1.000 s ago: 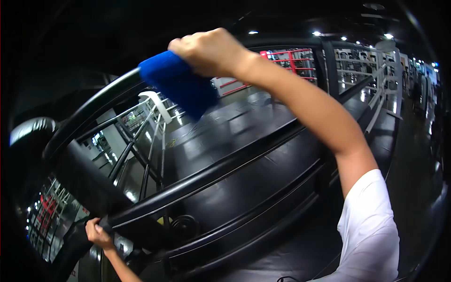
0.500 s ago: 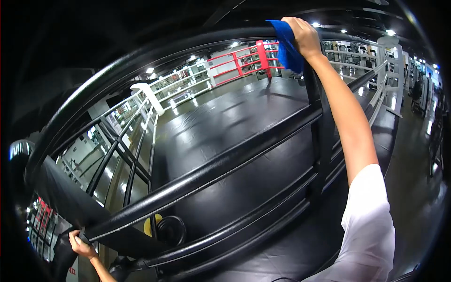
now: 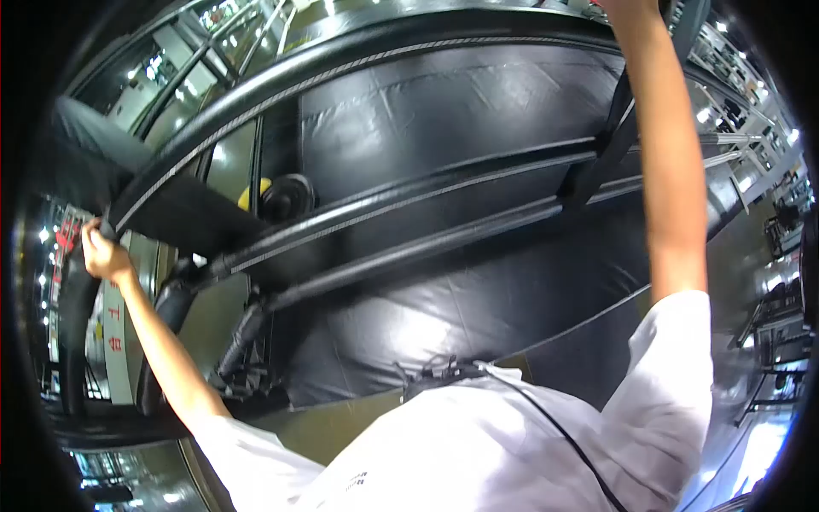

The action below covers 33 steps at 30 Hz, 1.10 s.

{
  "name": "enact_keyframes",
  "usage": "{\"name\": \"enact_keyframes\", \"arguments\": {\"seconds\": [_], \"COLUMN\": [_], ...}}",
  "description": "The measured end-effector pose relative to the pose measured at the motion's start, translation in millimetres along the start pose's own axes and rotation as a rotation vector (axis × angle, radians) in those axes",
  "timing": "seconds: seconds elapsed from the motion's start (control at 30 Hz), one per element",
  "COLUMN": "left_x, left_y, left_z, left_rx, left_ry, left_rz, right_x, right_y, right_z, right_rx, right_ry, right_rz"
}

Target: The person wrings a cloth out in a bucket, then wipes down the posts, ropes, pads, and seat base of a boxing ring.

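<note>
My left hand (image 3: 104,253) is closed on the end of a black padded rope (image 3: 375,66) at the left, beside the dark corner padding (image 3: 94,154). My right arm reaches up to the top edge of the view, where my right hand (image 3: 630,7) is mostly cut off; its fingers and anything in them are out of sight. Below the upper rope run lower black ropes (image 3: 409,194), joined by a dark strap (image 3: 601,158) at the right. The black ring floor (image 3: 478,111) lies behind them.
A black round object (image 3: 288,198) with a yellow one (image 3: 254,194) lies behind the ropes. A black mat edge (image 3: 444,299) is in front of my white shirt. Gym equipment (image 3: 772,375) stands at the far right, and a thin cord (image 3: 589,322) crosses the mat.
The view has tilted down, so my left hand appears higher and my shirt shows. My right hand and the blue cloth it held have moved up, and the cloth is out of view.
</note>
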<state>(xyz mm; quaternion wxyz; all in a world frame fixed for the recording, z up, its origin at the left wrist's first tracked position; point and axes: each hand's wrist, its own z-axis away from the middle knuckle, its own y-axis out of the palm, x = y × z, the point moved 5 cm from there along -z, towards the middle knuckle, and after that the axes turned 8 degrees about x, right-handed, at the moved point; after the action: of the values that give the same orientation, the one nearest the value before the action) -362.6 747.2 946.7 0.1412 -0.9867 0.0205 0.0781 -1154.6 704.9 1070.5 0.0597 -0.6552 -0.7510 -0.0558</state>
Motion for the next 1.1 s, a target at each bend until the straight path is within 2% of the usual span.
{"name": "enact_keyframes", "arguments": {"seconds": [0.03, 0.1, 0.17, 0.2, 0.23, 0.37, 0.4, 0.43, 0.53, 0.57, 0.6, 0.67, 0.7, 0.77, 0.8, 0.87, 0.9, 0.93, 0.97, 1.03, 1.1], "left_x": [-11.3, -12.0, -8.9, -18.3, -25.7, -24.9, -25.7, -22.0, 0.4, 3.0, 13.4, 16.7, 11.5, -1.7, 24.5, 29.8, 30.9, 16.4, 25.3, -23.8, -39.0], "left_y": [-4.9, -4.5, -1.5, -4.4, -7.5, -6.9, -6.9, -6.8, -1.7, -1.3, -0.7, -4.1, -5.7, -13.2, -12.4, -18.5, -21.6, -24.2, -24.4, -30.2, -31.4], "left_z": [-1.1, -1.5, -0.2, -0.5, -0.9, -1.4, -1.0, -1.8, -6.1, -6.3, -9.1, -11.9, -11.8, -10.5, -15.5, -13.6, -16.3, -15.7, -12.8, 1.0, 5.7], "left_rx": [-0.020, 0.012, 0.068, 0.037, 0.013, -0.027, -0.049, -0.048, -0.057, -0.068, -0.063, -0.085, -0.081, -0.105, -0.072, -0.041, -0.018, -0.035, -0.014, -0.040, -0.040], "left_ry": [0.052, 0.036, -0.054, 0.005, 0.062, 0.027, 0.048, 0.062, 0.044, 0.021, 0.026, 0.066, 0.063, 0.120, 0.123, 0.110, 0.104, 0.202, 0.149, 0.179, 0.164], "left_rz": [-0.094, -0.061, 0.014, -0.003, -0.022, -0.052, -0.044, -0.051, -0.019, -0.027, -0.024, -0.010, -0.023, -0.020, -0.049, -0.054, -0.030, -0.011, 0.006, -0.046, -0.062], "right_x": [7.9, -10.4, 6.2, 14.6, 24.7, 53.1, 43.3, 11.3, 73.7, 73.3, 36.4, 15.5, 16.3, 1.6, -14.5, -84.3, -109.4, -127.3, -142.1, -176.6, -212.6], "right_y": [27.0, 27.3, 44.4, 54.5, 60.3, 52.7, 29.4, -54.9, -10.6, -27.7, -52.0, -98.9, -102.3, -84.5, -100.4, -164.0, -170.3, -169.7, -168.5, -168.8, -178.2], "right_z": [35.5, 80.0, 141.9, 164.6, 187.4, 261.6, 281.9, 287.5, 386.9, 411.4, 424.8, 469.5, 470.8, 474.6, 492.7, 587.8, 601.8, 612.8, 617.9, 626.1, 645.6], "right_rx": [0.081, 0.237, 0.242, 0.252, 0.273, 0.358, 0.368, 0.312, 0.141, 0.086, 0.029, -0.087, -0.080, 0.670, 0.677, 1.208, 1.207, 1.194, 1.178, 1.249, 1.278], "right_ry": [0.276, 0.452, 0.029, 0.028, 0.138, 0.569, 0.569, 0.567, 0.569, 0.573, 0.576, 0.574, 0.579, 0.509, 0.504, 1.208, 1.178, 1.088, 0.998, 1.081, 0.603], "right_rz": [-0.443, -0.656, 1.074, 1.067, 1.146, 1.463, 1.466, 1.401, 1.204, 1.133, 1.059, 0.901, 0.889, 1.422, 1.397, 1.361, 1.343, 1.324, 1.302, 1.249, 1.289]}}
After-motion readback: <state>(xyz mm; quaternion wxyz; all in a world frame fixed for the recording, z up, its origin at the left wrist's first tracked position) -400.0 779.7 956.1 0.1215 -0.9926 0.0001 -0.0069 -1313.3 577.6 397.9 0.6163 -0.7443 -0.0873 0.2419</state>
